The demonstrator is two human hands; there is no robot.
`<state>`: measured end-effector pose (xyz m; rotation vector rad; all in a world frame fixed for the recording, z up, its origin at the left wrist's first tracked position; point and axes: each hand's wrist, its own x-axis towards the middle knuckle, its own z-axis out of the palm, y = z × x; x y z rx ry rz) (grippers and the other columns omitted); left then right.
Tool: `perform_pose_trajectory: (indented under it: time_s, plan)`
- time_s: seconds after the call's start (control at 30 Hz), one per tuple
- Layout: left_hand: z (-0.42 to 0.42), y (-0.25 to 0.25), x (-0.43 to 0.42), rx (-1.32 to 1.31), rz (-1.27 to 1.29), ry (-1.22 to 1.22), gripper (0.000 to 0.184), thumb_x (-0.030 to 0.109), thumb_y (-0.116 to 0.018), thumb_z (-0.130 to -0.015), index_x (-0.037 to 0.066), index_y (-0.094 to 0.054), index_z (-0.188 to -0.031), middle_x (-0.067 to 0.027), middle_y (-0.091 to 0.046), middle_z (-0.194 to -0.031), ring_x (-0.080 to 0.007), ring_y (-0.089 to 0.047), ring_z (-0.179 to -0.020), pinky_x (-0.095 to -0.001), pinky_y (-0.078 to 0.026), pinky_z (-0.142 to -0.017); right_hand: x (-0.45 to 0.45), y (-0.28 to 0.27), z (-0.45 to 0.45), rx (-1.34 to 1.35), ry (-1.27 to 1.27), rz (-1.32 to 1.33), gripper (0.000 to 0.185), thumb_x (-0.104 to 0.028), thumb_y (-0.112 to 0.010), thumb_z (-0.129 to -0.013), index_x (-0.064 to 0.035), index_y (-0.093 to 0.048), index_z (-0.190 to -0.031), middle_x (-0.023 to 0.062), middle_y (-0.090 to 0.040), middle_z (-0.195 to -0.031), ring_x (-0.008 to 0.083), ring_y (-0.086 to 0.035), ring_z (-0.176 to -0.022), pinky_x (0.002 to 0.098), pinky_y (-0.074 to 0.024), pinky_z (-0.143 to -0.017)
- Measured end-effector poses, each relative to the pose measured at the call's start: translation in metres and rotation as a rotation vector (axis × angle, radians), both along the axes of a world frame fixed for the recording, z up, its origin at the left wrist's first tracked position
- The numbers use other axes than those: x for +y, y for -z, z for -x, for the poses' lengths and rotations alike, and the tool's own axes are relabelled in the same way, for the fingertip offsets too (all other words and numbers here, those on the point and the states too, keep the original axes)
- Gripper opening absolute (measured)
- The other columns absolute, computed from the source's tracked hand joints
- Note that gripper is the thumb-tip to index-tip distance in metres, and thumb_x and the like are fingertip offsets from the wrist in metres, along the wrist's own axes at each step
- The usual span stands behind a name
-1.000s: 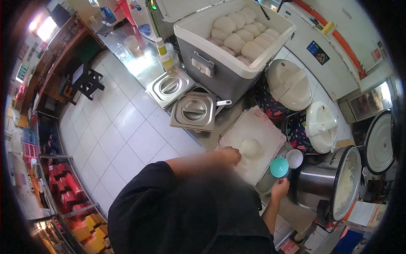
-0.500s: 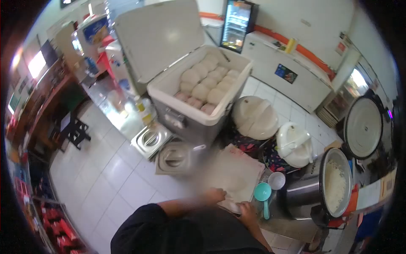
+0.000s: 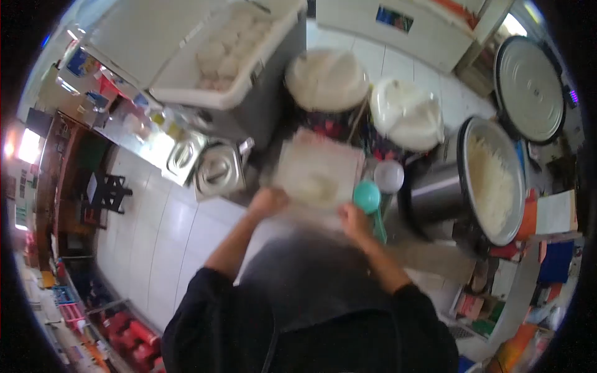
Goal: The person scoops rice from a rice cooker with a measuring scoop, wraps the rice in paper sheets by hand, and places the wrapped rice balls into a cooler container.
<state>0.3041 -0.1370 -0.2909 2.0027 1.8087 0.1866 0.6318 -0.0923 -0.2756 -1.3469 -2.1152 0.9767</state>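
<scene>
A mound of pale rice (image 3: 316, 186) lies on a sheet of wrapping paper (image 3: 298, 160), which tops a stack with pinkish edges. My left hand (image 3: 269, 202) is closed at the near left corner of the sheet. At the near right corner, my right hand (image 3: 354, 221) has its fingers pinched together on the paper. Motion blur hides the exact finger contact. Just beyond my right hand rests a turquoise scoop (image 3: 367, 197), its handle toward me. A small clear bowl (image 3: 388, 176) stands next to the scoop.
To the right is a large pot (image 3: 435, 193) of rice. Beyond the paper stand two white-lidded tubs (image 3: 407, 115). An open cooler (image 3: 264, 78) holds several round white bundles. Lidded steel pans (image 3: 217, 171) sit to the left, and a large round lid (image 3: 528, 90) stands far right.
The view has tilted down toward my body. My hands have moved farther apart, to the two near corners of the sheet. The rice mound now shows more clearly between them.
</scene>
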Motion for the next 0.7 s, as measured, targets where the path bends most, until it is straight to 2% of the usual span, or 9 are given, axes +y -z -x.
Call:
perform_pose_trajectory:
  time_s: [0.07, 0.13, 0.23, 0.33, 0.43, 0.53, 0.6, 0.63, 0.7]
  plan:
    - [0.015, 0.010, 0.019, -0.168, -0.072, -0.064, 0.028, 0.034, -0.060, -0.093, 0.009, -0.073, -0.098, -0.0174, -0.071, -0.103, -0.0381, -0.066, -0.095, -0.0454, -0.052, -0.082, 0.029, 0.010, 0.008, 0.025, 0.054, -0.035, 0.018, -0.019, -0.066, -0.091, -0.0017, -0.064, -0.087, 0.0224, -0.067, -0.085, 0.0424, -0.066, -0.083, 0.0480, -0.0501, -0.069]
    - [0.005, -0.007, 0.044, -0.253, 0.052, -0.408, 0.031, 0.038, -0.058, -0.094, 0.012, -0.075, -0.099, -0.0175, -0.071, -0.109, -0.0375, -0.067, -0.099, -0.0475, -0.052, -0.082, 0.063, -0.003, 0.017, -0.061, 0.044, 0.103, 0.024, -0.026, -0.064, -0.092, -0.0016, -0.068, -0.091, 0.0239, -0.067, -0.086, 0.0429, -0.066, -0.084, 0.0503, -0.0509, -0.072]
    - [-0.014, -0.011, 0.062, -0.120, 0.062, -0.487, 0.037, 0.039, -0.057, -0.095, 0.007, -0.073, -0.101, -0.0199, -0.071, -0.109, -0.0396, -0.067, -0.099, -0.0494, -0.052, -0.086, 0.093, 0.019, 0.026, -0.197, -0.026, 0.040, 0.029, -0.031, -0.064, -0.090, -0.0024, -0.070, -0.093, 0.0236, -0.068, -0.088, 0.0432, -0.067, -0.087, 0.0521, -0.0519, -0.076]
    - [-0.030, -0.013, 0.071, 0.171, 0.152, -0.429, 0.036, 0.039, -0.052, -0.097, 0.009, -0.073, -0.104, -0.0191, -0.070, -0.113, -0.0405, -0.066, -0.105, -0.0511, -0.051, -0.090, 0.090, 0.024, 0.032, -0.303, -0.045, -0.019, 0.029, -0.032, -0.064, -0.088, -0.0041, -0.072, -0.091, 0.0219, -0.070, -0.090, 0.0421, -0.068, -0.090, 0.0520, -0.0534, -0.080]
    - [-0.036, -0.012, 0.073, 0.213, 0.191, -0.419, 0.036, 0.036, -0.050, -0.096, 0.011, -0.071, -0.111, -0.0180, -0.069, -0.117, -0.0410, -0.064, -0.107, -0.0517, -0.051, -0.092, 0.090, 0.014, 0.038, -0.374, -0.065, 0.004, 0.029, -0.034, -0.063, -0.090, -0.0061, -0.073, -0.092, 0.0212, -0.071, -0.093, 0.0405, -0.068, -0.091, 0.0511, -0.0540, -0.079]
    - [-0.043, -0.027, 0.067, 0.256, 0.052, -0.388, 0.036, 0.034, -0.052, -0.094, 0.014, -0.069, -0.118, -0.0155, -0.068, -0.122, -0.0366, -0.064, -0.112, -0.0485, -0.050, -0.095, 0.087, 0.000, 0.037, -0.383, -0.098, 0.074, 0.033, -0.035, -0.063, -0.090, -0.0044, -0.072, -0.096, 0.0220, -0.070, -0.101, 0.0404, -0.067, -0.097, 0.0511, -0.0537, -0.083]
    - [-0.055, -0.041, 0.060, 0.211, -0.241, -0.296, 0.037, 0.033, -0.052, -0.093, 0.012, -0.067, -0.121, -0.0134, -0.066, -0.125, -0.0339, -0.059, -0.119, -0.0501, -0.043, -0.103, 0.086, -0.017, 0.036, -0.361, -0.086, 0.104, 0.036, -0.035, -0.062, -0.091, -0.0011, -0.070, -0.100, 0.0231, -0.068, -0.107, 0.0418, -0.064, -0.102, 0.0509, -0.0526, -0.087]
    - [-0.060, -0.045, 0.058, 0.184, -0.386, -0.242, 0.039, 0.032, -0.053, -0.093, 0.012, -0.066, -0.123, -0.0123, -0.066, -0.126, -0.0325, -0.056, -0.123, -0.0510, -0.040, -0.106, 0.084, -0.014, 0.036, -0.288, -0.055, 0.004, 0.036, -0.035, -0.062, -0.091, -0.0007, -0.069, -0.102, 0.0226, -0.068, -0.107, 0.0417, -0.063, -0.103, 0.0506, -0.0521, -0.088]
    - [-0.061, -0.036, 0.058, 0.156, -0.293, -0.144, 0.039, 0.031, -0.054, -0.092, 0.011, -0.065, -0.124, -0.0114, -0.065, -0.126, -0.0298, -0.052, -0.127, -0.0537, -0.033, -0.110, 0.077, -0.004, 0.033, -0.147, 0.017, -0.193, 0.037, -0.034, -0.062, -0.093, 0.0002, -0.067, -0.104, 0.0214, -0.067, -0.107, 0.0416, -0.060, -0.104, 0.0499, -0.0511, -0.089]
